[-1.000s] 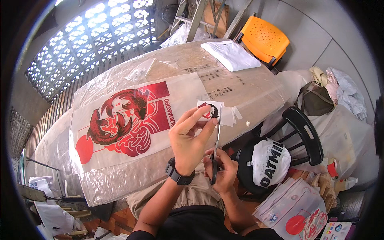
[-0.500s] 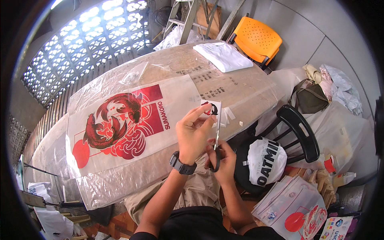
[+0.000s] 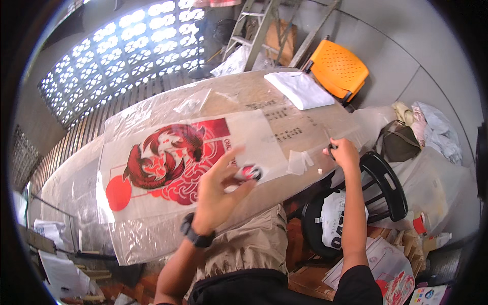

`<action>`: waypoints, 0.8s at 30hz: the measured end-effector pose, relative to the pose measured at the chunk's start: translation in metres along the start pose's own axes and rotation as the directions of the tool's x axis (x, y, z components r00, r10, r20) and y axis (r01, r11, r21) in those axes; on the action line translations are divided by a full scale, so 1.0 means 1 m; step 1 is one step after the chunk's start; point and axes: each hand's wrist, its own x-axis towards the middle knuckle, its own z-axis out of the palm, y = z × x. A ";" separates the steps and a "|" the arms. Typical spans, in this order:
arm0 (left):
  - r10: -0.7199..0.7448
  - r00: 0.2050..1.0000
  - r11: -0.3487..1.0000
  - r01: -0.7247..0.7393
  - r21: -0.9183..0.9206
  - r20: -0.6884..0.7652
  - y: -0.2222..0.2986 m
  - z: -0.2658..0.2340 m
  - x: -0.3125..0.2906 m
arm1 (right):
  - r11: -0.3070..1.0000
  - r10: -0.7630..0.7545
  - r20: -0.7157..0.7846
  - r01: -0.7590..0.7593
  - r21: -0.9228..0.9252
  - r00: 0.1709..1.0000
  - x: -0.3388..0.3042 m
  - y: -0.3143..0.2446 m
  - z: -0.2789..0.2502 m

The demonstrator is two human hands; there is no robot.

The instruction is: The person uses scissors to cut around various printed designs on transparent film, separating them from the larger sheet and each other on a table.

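Left hand (image 3: 216, 195) half-open, grip on cutout (image 3: 251, 172) unclear — likely light, flexible, best edge-held — right hand (image 3: 346, 152) curled round scissors (image 3: 332, 151).

cutout (image 3: 251, 173) — over sheet (image 3: 175, 165), right part | sheet on table (image 3: 330, 121) | cloth (image 3: 300, 90) — far end, chair (image 3: 339, 70) behind

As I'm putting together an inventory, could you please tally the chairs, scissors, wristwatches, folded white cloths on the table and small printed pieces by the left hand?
Chairs: 2, one orange chair and one black chair
Scissors: 1, mostly hidden in the right hand
Wristwatch: 1
Folded white cloth: 1
Small printed piece: 1
Total: 6
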 end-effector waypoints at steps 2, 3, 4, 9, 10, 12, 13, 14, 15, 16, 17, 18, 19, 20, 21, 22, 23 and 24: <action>0.012 0.999 0.997 -0.015 0.072 0.035 -0.010 -0.038 -0.012 | 0.993 0.090 0.248 -0.069 -0.094 0.965 0.005 -0.037 -0.018; 0.013 0.999 0.995 -0.017 0.100 0.050 -0.014 -0.048 -0.018 | 0.996 -0.007 0.204 0.024 -0.082 0.979 0.007 -0.024 -0.012; -0.009 0.998 0.993 0.001 0.119 0.069 -0.013 -0.050 -0.020 | 0.989 -0.111 0.167 0.125 -0.078 0.980 0.011 0.004 0.000; -0.104 0.993 0.957 0.084 0.277 0.057 0.000 -0.081 -0.051 | 0.976 -0.037 0.206 0.080 -0.204 0.978 -0.004 -0.004 -0.002; -0.127 0.991 0.939 0.107 0.328 0.040 0.003 -0.087 -0.058 | 0.975 -0.044 0.115 0.068 -0.211 0.992 -0.011 -0.020 -0.014; -0.102 0.995 0.938 0.093 0.334 0.010 0.002 -0.096 -0.067 | 0.975 -0.055 -0.073 0.038 -0.220 0.996 -0.028 -0.061 -0.031; -0.089 0.996 0.940 0.081 0.331 0.012 0.001 -0.097 -0.068 | 0.976 -0.204 -0.169 0.214 0.041 0.964 -0.033 -0.077 -0.031; -0.114 0.994 0.941 0.109 0.321 -0.006 0.000 -0.095 -0.069 | 0.876 -0.308 -0.295 0.390 0.283 0.904 -0.038 -0.096 -0.031; -0.139 0.990 0.940 0.138 0.312 -0.018 0.000 -0.092 -0.067 | 0.699 -0.477 -0.284 0.555 0.452 0.832 -0.055 -0.130 -0.038; -0.164 0.986 0.938 0.163 0.307 -0.023 -0.001 -0.090 -0.064 | 0.553 -0.501 -0.072 0.383 0.740 0.862 -0.082 -0.176 -0.051; -0.160 0.986 0.938 0.164 0.304 -0.040 -0.002 -0.086 -0.059 | 0.406 -0.601 0.108 0.186 0.895 0.792 -0.098 -0.201 -0.055; -0.152 0.987 0.940 0.159 0.302 -0.048 -0.004 -0.083 -0.058 | 0.362 -0.702 0.069 0.271 0.892 0.709 -0.108 -0.220 -0.051; -0.146 0.988 0.943 0.154 0.296 -0.050 -0.005 -0.081 -0.056 | 0.279 -0.760 -0.006 0.335 0.900 0.649 -0.114 -0.236 -0.049; -0.137 0.987 0.953 0.154 0.262 -0.082 -0.004 -0.080 -0.056 | 0.222 -0.756 -0.061 0.342 0.913 0.652 -0.117 -0.247 -0.036; -0.143 0.988 0.959 0.155 0.235 -0.066 -0.004 -0.078 -0.052 | 0.176 -0.745 -0.112 0.356 0.918 0.658 -0.116 -0.246 -0.026; -0.153 0.985 0.970 0.164 0.181 -0.074 -0.004 -0.076 -0.050 | 0.189 -0.729 -0.065 0.292 0.938 0.682 -0.114 -0.246 -0.028; -0.165 0.983 0.976 0.175 0.126 -0.086 -0.003 -0.074 -0.047 | 0.196 -0.713 -0.019 0.226 0.954 0.701 -0.111 -0.245 -0.031; -0.137 0.985 0.978 0.152 0.144 -0.108 -0.001 -0.067 -0.043 | 0.204 -0.700 0.029 0.161 0.966 0.714 -0.104 -0.241 -0.033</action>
